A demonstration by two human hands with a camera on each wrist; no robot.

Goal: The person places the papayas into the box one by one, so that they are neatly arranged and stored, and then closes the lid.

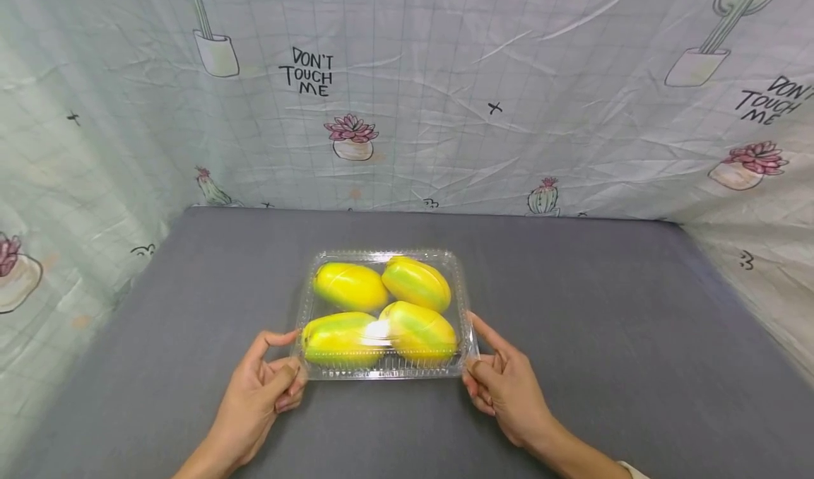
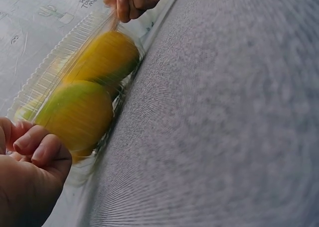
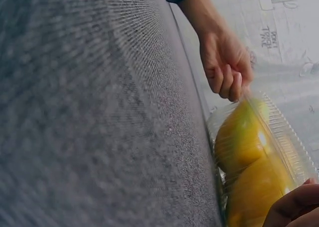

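Observation:
A clear plastic clamshell box [image 1: 407, 374] with its lid down sits on the grey tabletop in the head view. Inside are several yellow-green mangoes [image 1: 416, 330], two at the front and two behind. My left hand [image 1: 257, 394] pinches the box's near left corner between thumb and curled fingers, the index finger stretched along the side. At the near right corner, my right hand [image 1: 509, 387] grips the rim the same way, its index finger against the side wall. From the left wrist, the mangoes [image 2: 77, 112] show through the ribbed front wall, low against the tabletop.
Grey cloth covers the tabletop [image 1: 604, 323] around the box. A pale curtain [image 1: 432, 140] printed with potted cacti and lettering hangs behind and along both sides of the table.

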